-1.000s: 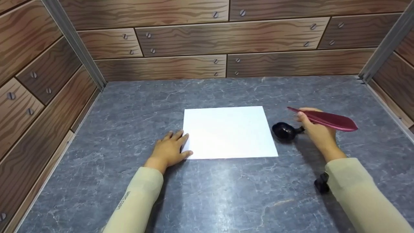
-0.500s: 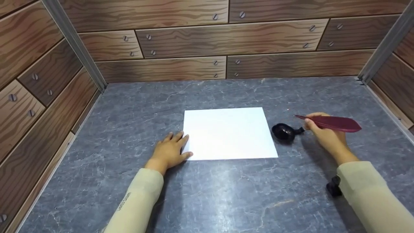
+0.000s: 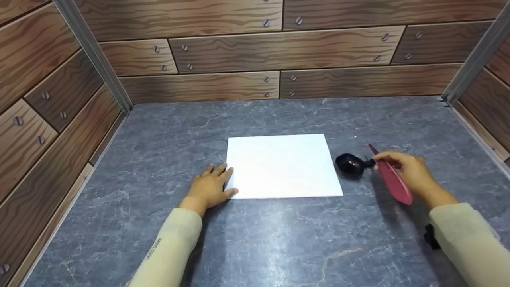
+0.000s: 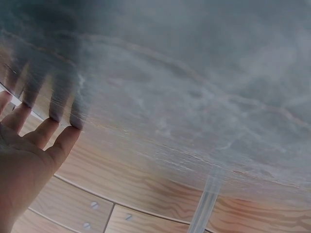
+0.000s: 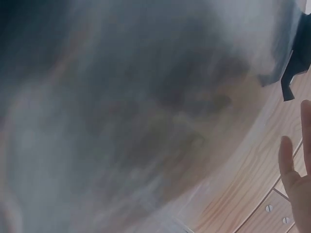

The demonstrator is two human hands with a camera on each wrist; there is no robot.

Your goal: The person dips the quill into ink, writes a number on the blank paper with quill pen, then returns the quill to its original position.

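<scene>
While the head view shows the right hand [image 3: 410, 171] pinching a red feather [image 3: 392, 181], its wrist view blurs it.

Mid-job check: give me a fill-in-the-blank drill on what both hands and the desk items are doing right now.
1. The right hand holds a dark red ____ quill.
2. The left hand rests flat at the ____ edge of the white paper sheet.
3. The small black inkpot sits on the grey stone table, ____ of the sheet.

Missing: feather; left; right
</scene>
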